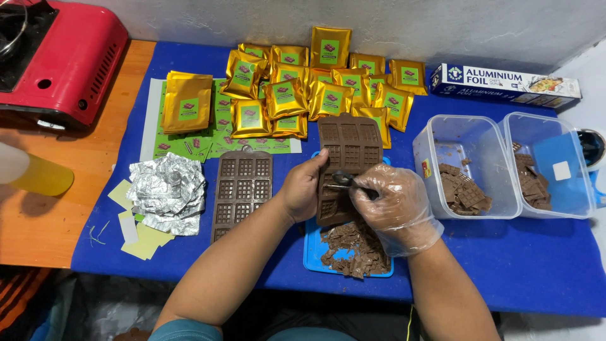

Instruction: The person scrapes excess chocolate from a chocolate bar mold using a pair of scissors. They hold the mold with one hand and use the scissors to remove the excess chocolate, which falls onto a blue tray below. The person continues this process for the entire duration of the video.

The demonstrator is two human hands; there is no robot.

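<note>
- Left hand (303,189), bare, gripping the left edge of a brown chocolate mould (344,165); fingers pressed onto the mould's face, thumb seemingly behind it, clamping the mould.
- Right hand (392,201), in a clear plastic glove, closed round a dark metal scraper (344,180); fingers curled and pinching its handle, tip pointing left and resting on the mould's lower half.
- Mould raised and tilted over a blue tray (313,252), long axis running away from the body, far end near the gold pouches; lying between the two hands, just left of the right fingers and just right of the left ones.
- Both hands touching it: left directly, right through the tool only.
- Heap of broken chocolate pieces (353,249) on the tray, right below the mould's near end.
- Second mould (242,189) flat on the blue table (536,259), just left of the left forearm, same long-axis direction.
- Crumpled foil (168,192) and pale paper slips further left; gold pouches (303,88) with green labels clustered at the far side.
- Two clear plastic tubs (480,165) holding chocolate pieces to the right, well apart from the hands; foil box (505,83) behind them; red stove (63,60) at far left.
</note>
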